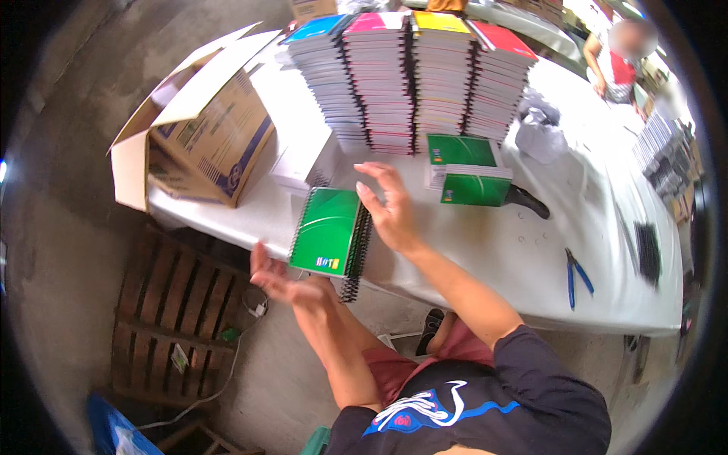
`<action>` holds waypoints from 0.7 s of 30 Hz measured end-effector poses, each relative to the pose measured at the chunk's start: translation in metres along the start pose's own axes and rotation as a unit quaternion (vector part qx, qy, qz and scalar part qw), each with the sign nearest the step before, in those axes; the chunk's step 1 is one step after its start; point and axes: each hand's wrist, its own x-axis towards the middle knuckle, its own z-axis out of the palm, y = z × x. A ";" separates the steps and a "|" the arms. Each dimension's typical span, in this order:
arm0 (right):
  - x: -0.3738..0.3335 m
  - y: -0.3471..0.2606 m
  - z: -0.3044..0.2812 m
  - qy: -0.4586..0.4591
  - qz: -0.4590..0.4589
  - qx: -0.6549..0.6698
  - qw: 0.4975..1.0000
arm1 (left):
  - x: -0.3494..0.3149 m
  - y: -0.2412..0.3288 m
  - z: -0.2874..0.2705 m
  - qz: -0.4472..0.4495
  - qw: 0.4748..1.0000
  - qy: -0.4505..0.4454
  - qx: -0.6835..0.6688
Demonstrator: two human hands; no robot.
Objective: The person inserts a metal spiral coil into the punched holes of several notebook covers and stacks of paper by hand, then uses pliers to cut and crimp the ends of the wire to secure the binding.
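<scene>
A stack of spiral-bound notebooks with a green cover (326,227) on top lies at the table's near edge, its black coils along the sides. To its right is my right hand (390,212), raised, fingers apart and holding nothing. My left hand (288,282) is at the stack's lower left corner, palm up, fingers spread and slightly blurred. Whether either hand touches the stack I cannot tell. Just behind it sits a block of white paper (307,161). More green-covered notebooks (476,189) lie to the right of my right hand.
Tall notebook stacks with blue (317,29), pink (377,23), yellow (440,24) and red (503,39) covers stand behind. An open cardboard box (216,140) is at left. Blue-handled pliers (576,277) and black coils (647,254) lie right. Another person (618,64) is at far right.
</scene>
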 end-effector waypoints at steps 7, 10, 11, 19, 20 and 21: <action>-0.001 -0.019 -0.251 0.096 -0.065 -0.408 0.906 | -0.075 0.090 0.024 0.340 0.846 -0.407 -0.053; -0.036 -0.007 -0.385 0.153 0.020 -0.591 0.792 | -0.141 0.069 0.087 0.264 0.769 -0.581 0.048; -0.049 -0.001 -0.427 0.145 0.077 -0.626 0.762 | -0.151 0.049 0.104 0.300 0.751 -0.581 0.093; -0.078 0.033 -0.658 0.078 0.391 -0.544 0.738 | -0.159 -0.062 0.152 0.394 0.616 -0.623 0.279; -0.074 0.042 -0.655 0.088 0.369 -0.586 0.716 | -0.158 -0.069 0.151 0.406 0.613 -0.617 0.280; -0.073 0.053 -0.649 0.098 0.346 -0.627 0.691 | -0.157 -0.075 0.149 0.419 0.610 -0.611 0.282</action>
